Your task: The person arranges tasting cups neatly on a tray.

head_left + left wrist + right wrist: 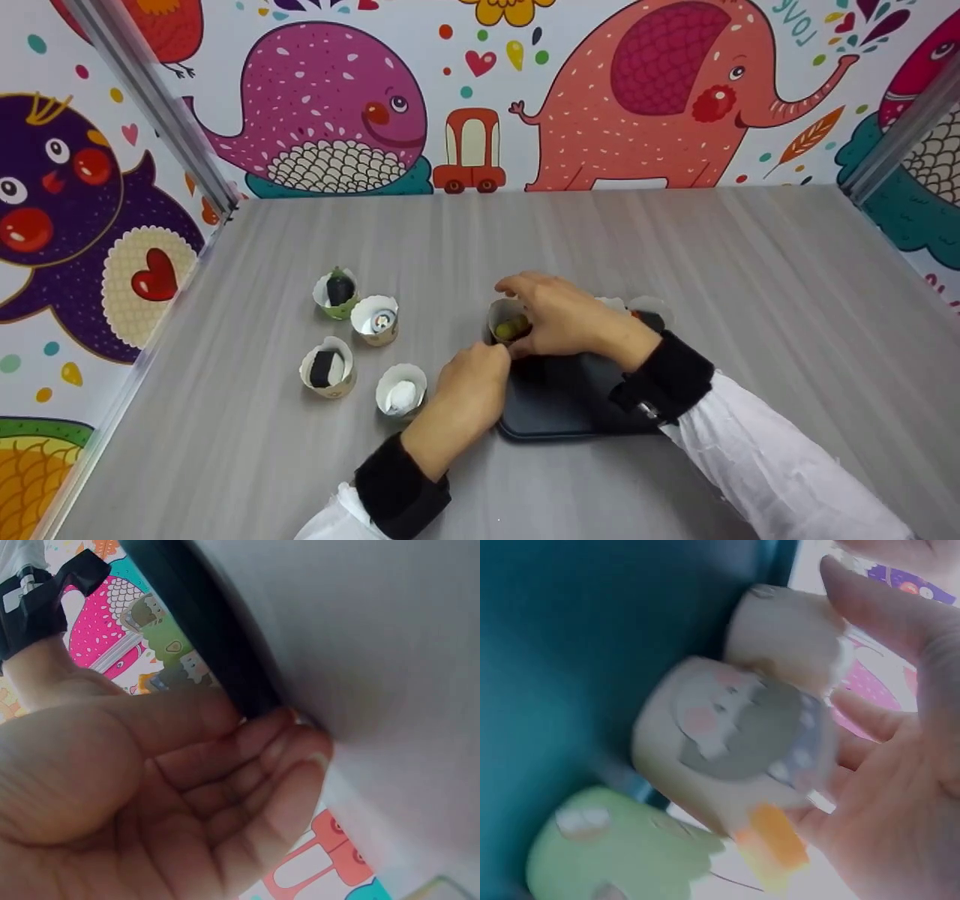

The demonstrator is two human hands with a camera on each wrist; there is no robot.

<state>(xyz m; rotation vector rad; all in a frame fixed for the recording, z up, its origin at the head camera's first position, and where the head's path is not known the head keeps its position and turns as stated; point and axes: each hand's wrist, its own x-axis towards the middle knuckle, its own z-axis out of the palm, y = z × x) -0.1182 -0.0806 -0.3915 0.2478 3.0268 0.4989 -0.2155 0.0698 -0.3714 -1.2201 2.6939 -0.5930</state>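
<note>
Reaching, pinching at a dark tray (559, 409).
Head: reaching over a paper cup (505, 308) at its far-left corner with right hand (562, 315). Left wrist: pinching its rim with left hand (165, 787). Right wrist: reaching past a face-printed cup (731, 724), fingers apart.

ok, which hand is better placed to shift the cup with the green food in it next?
Right, probably: the right hand is at that cup, thumb and fingers spread. The left hand is near too, but pinches the dark tray by its edge.
</note>
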